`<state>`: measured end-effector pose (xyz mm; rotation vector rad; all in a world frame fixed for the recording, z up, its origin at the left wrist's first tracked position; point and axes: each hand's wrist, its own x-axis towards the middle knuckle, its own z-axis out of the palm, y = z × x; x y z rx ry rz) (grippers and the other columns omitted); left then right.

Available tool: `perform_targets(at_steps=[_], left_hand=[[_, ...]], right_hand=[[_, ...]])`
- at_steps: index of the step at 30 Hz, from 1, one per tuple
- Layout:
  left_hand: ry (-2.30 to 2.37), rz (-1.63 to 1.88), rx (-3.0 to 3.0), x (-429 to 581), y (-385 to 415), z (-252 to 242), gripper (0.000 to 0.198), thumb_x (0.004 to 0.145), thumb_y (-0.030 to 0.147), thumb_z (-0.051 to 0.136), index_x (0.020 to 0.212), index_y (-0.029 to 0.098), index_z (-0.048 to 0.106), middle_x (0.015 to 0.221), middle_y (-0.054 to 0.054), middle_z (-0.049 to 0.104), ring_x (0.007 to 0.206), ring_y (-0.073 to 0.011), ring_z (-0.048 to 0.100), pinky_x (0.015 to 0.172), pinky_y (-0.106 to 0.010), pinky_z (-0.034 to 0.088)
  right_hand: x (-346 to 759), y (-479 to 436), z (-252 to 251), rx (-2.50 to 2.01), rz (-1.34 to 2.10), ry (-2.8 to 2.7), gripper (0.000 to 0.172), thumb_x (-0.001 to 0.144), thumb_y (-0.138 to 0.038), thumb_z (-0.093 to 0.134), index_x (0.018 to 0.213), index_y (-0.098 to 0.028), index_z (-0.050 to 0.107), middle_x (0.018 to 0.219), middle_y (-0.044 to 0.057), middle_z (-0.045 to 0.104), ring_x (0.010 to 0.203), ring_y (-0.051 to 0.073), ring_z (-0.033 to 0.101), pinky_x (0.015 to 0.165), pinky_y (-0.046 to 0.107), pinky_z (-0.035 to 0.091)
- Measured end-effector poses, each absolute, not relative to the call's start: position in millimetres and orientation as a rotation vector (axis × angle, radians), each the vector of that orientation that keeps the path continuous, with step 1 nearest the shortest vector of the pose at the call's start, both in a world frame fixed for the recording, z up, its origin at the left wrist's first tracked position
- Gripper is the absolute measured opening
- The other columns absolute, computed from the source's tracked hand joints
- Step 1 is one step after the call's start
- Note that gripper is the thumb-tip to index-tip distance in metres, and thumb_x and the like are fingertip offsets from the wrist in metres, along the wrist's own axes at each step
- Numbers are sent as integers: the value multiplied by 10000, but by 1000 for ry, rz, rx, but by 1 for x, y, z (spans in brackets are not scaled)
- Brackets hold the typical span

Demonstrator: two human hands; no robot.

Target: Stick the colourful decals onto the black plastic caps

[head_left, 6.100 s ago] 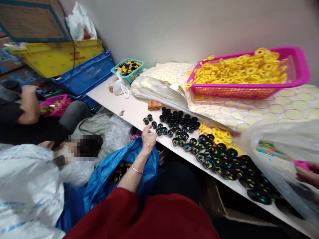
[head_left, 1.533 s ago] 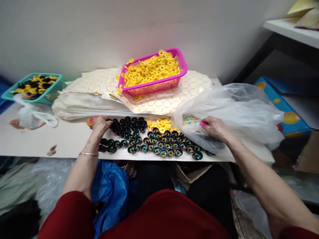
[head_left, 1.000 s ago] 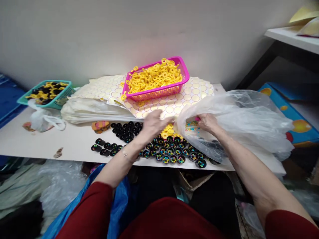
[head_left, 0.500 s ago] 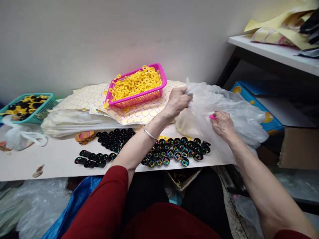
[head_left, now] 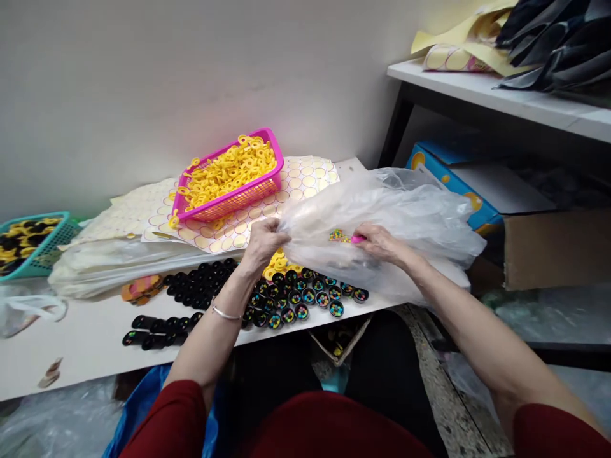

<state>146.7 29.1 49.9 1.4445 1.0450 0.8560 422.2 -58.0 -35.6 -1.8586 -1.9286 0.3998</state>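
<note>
My left hand [head_left: 268, 242] is closed on the bunched edge of a clear plastic bag [head_left: 405, 222], holding it up and stretched over the table. At the bag's middle, my right hand [head_left: 379, 243] grips a small bright pink object [head_left: 358, 239], whose kind I cannot make out. Right beside that object are many small coloured beads [head_left: 338, 235], lying in the bag. In front of the bag stand rows of small black cups [head_left: 301, 311] with coloured beads in them. Yellow ring-shaped pieces [head_left: 278, 264] lie by my left wrist, partly hidden behind it.
A pink basket [head_left: 229, 202] of yellow rings sits on sheets of round stickers [head_left: 305, 175]. Further left are more black cups [head_left: 143, 331] and a teal basket [head_left: 48, 249]. A blue box [head_left: 446, 172] and a white shelf [head_left: 477, 86] border the right side.
My left hand has pulled the bag's edge lower and toward me. My right hand with the pink object is now beside the beads, which have come into sight. The view has turned right.
</note>
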Motion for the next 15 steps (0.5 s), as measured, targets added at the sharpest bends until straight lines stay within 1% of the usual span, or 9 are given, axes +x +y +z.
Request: perform_targets(at_steps=[2, 4, 6, 8, 9, 10, 12, 15], left_hand=[[1118, 768, 1399, 143, 23, 43, 227, 444, 207, 684, 651, 144, 617, 580, 27, 593, 568, -119, 525, 551, -232, 382], [1126, 643, 1379, 147, 20, 37, 261, 447, 204, 705, 691, 133, 647, 606, 12, 618, 584, -134, 550, 553, -240, 395], [1119, 554, 1351, 154, 18, 31, 233, 442, 152, 686, 669, 124, 645, 600, 6, 617, 574, -133, 546, 542, -240, 390], [1150, 513, 1290, 162, 21, 26, 173, 425, 80, 628, 590, 123, 600, 549, 13, 578, 548, -125, 524, 536, -240, 391], [1169, 510, 1243, 165, 23, 24, 158, 418, 57, 600, 557, 127, 571, 524, 19, 554, 541, -123, 518, 541, -243, 402], [1175, 511, 1186, 169, 26, 24, 152, 417, 45, 579, 538, 132, 549, 507, 23, 533, 540, -124, 519, 553, -250, 423], [1115, 510, 1056, 175, 34, 25, 151, 422, 42, 553, 535, 139, 527, 498, 22, 512, 562, -135, 542, 608, -274, 481], [916, 553, 871, 188, 44, 32, 154, 440, 58, 545, 566, 145, 537, 524, 5, 526, 633, -159, 595, 717, -322, 542]], right_hand=[[413, -48, -41, -1894, 454, -1974, 164, 789, -239, 532, 803, -185, 686, 784, 46, 676, 718, 167, 580, 661, 251, 416], [407, -37, -47, -1939, 453, -1974, 210, 783, -228, 537, 876, -188, 721, 787, 49, 704, 747, 185, 609, 666, 248, 429], [404, -27, -53, -2009, 412, -1936, 302, 768, -199, 540, 993, -174, 739, 869, 84, 740, 855, 229, 648, 730, 271, 463], [403, -17, -56, -2082, 360, -1885, 387, 758, -177, 549, 1099, -142, 729, 996, 138, 750, 995, 282, 655, 822, 313, 483], [403, -11, -57, -2103, 345, -1867, 402, 762, -178, 559, 1126, -130, 722, 1039, 158, 745, 1041, 300, 649, 855, 331, 486], [403, -7, -57, -2113, 337, -1857, 396, 768, -187, 577, 1133, -129, 720, 1062, 168, 741, 1065, 311, 646, 875, 343, 488], [404, 1, -55, -2102, 339, -1864, 344, 770, -210, 639, 1098, -155, 730, 1066, 156, 740, 1065, 311, 649, 890, 345, 496], [401, 4, -52, -2005, 357, -1918, 189, 786, -222, 715, 968, -182, 742, 1021, 135, 734, 1002, 284, 666, 880, 347, 516]])
